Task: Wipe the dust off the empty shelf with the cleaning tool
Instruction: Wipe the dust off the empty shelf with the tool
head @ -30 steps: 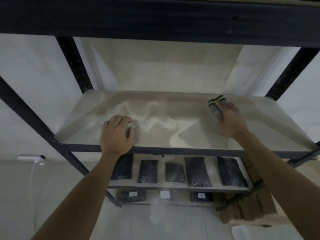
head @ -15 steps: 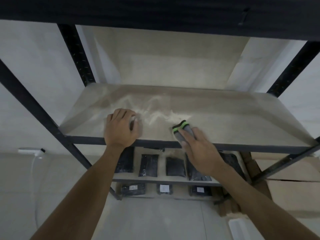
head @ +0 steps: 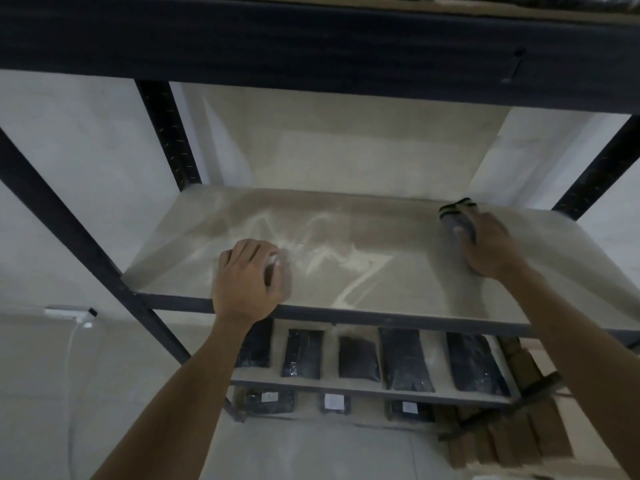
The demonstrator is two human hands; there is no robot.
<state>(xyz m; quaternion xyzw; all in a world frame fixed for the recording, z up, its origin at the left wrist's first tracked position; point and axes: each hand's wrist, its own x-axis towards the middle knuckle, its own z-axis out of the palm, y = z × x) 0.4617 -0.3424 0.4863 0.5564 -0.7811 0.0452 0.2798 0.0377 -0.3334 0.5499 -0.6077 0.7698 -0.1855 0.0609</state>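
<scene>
Hands (head: 486, 244) around cleaning tool (head: 456, 216)

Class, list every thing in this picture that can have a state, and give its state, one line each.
Shelf: streaked with pale dust, not yet clean.
Cleaning tool: held at the right rear of the shelf.
Right hand: grips the cleaning tool.
Left hand: curled around a small pale thing at the shelf's front.
Black packets: lying on the lower shelf.

Since half a second ago, the right hand (head: 486, 245) has carried the dark cleaning tool (head: 457, 216), with its green stripes, from the shelf's (head: 398, 282) front edge near the middle back toward 2 o'clock, to the far right rear corner. A fresh pale streak of dust (head: 360, 278) now trails toward the front edge.
</scene>
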